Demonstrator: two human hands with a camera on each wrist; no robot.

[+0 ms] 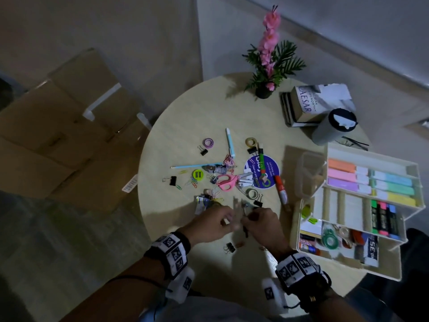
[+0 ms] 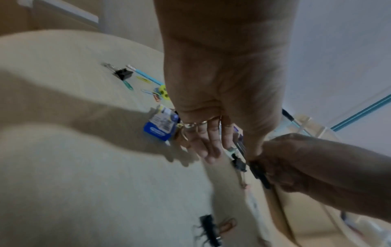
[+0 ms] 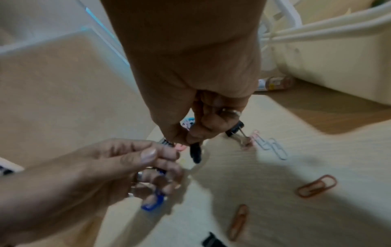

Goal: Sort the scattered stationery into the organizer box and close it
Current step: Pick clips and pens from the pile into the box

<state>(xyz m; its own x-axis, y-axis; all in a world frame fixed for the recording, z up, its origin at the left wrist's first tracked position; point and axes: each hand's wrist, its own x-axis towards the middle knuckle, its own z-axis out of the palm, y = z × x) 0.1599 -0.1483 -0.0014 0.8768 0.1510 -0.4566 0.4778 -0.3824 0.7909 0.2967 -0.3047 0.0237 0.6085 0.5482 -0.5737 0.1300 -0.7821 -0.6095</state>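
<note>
The white organizer box stands open at the table's right, its tiers holding highlighters and tape. Scattered stationery lies mid-table: pink scissors, a blue pen, a glue stick, tape rolls, binder clips and paper clips. Both hands meet just in front of this pile. My right hand pinches a small elongated black item between thumb and fingers. My left hand has its thumb against the forefinger right beside it; blur hides whether it holds anything. A blue staple box lies behind the left fingers.
A black binder clip and copper paper clips lie near the table's front edge. At the back stand a flower pot, stacked books and a lidded cup. Cardboard boxes sit on the floor to the left.
</note>
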